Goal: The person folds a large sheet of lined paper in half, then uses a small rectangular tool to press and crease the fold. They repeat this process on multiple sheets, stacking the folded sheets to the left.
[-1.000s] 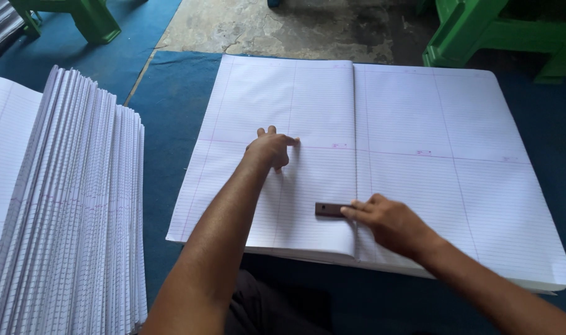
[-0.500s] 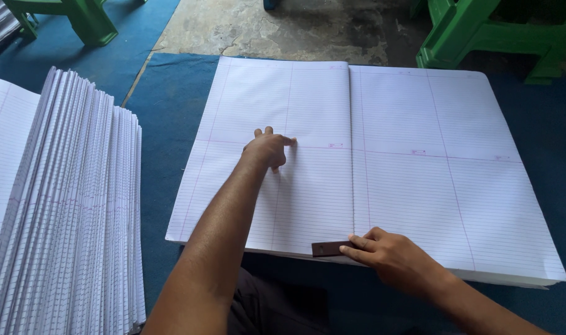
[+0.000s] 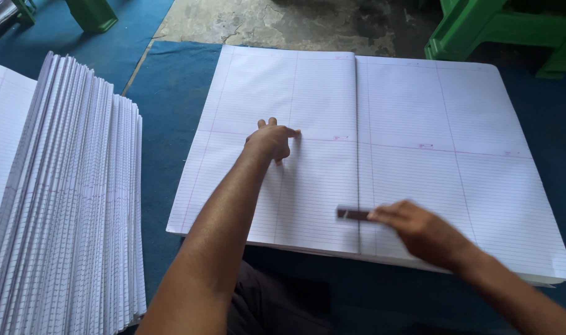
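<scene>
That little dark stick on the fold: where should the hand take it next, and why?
Probably up along the fold toward the far edge. The right hand presses the dark stick near the crease's near end, while the left hand pins the folded sheet flat.

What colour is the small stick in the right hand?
Dark brown: the stick lies on the paper's fold, at the right hand. Head view.
</scene>
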